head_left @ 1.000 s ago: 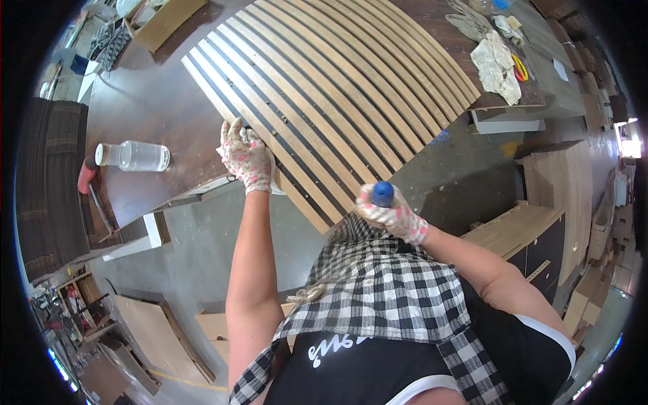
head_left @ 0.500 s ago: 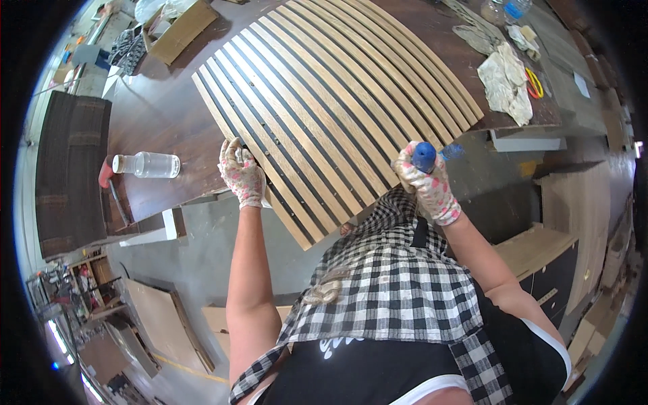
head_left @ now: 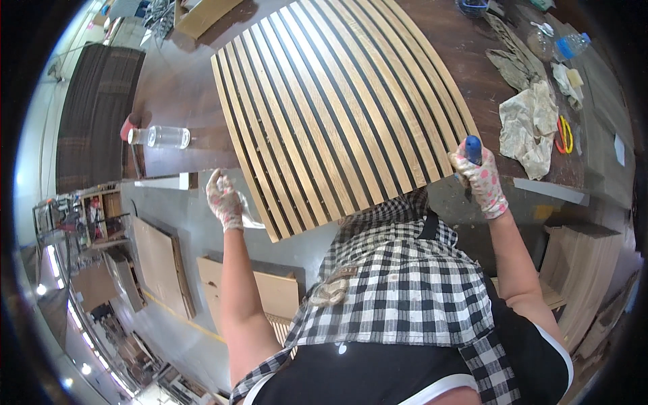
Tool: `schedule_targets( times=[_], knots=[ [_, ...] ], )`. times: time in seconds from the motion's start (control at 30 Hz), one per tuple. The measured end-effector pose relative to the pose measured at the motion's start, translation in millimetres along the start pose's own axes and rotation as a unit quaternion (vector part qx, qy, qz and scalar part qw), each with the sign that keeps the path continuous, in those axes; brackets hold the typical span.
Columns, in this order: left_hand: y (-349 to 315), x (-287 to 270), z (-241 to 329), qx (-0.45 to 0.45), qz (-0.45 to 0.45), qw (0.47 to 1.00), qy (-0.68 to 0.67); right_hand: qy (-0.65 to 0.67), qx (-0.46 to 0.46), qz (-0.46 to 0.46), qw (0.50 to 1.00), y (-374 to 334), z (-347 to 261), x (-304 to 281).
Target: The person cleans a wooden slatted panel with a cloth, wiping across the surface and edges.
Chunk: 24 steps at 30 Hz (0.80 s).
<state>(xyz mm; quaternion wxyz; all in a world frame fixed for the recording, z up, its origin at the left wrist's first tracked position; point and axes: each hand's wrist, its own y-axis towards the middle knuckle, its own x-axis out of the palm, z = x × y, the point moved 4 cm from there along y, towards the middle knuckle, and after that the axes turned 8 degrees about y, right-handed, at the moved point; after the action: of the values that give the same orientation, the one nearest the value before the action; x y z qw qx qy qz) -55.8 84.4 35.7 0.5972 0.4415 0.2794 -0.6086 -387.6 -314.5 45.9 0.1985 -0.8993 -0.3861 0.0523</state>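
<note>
A slatted wooden panel, light strips with dark gaps between them, lies across the table and juts past its front edge. My left hand, in a white glove with pink spots, is just off the panel's near left side. Its fingers are curled, and a clear plastic piece shows beside the palm. At the panel's near right corner, my right hand, gloved alike, is closed round a blue-handled tool. The handle points up; the tool's working end is mostly hidden.
On the dark table a clear bottle lies on its side at left, by a red-headed tool and a dark stack of boards. At right are a rag, yellow-handled scissors and a blue-labelled bottle.
My left hand has come off the panel's left edge, down and left. My right hand has moved right with the blue-handled tool. The panel's angle in view has shifted, its near side turned rightward.
</note>
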Motion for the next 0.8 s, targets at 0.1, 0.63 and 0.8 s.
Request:
schedule_targets(
  times=[0.1, 0.63, 0.8],
  knots=[
    [-46, -27, -25, -0.090, 0.018, 0.995, 0.040, -0.051, 0.020, 0.001, 0.998, 15, 2, -25],
    [-180, 7, -24, -0.371, -0.123, 0.816, -0.426, -0.512, -0.162, 0.016, 0.844, 59, -6, -69],
    [-175, 3, -24, -0.344, -0.106, 0.850, -0.384, -0.500, -0.094, -0.010, 0.861, 59, -3, -72]
  ],
)
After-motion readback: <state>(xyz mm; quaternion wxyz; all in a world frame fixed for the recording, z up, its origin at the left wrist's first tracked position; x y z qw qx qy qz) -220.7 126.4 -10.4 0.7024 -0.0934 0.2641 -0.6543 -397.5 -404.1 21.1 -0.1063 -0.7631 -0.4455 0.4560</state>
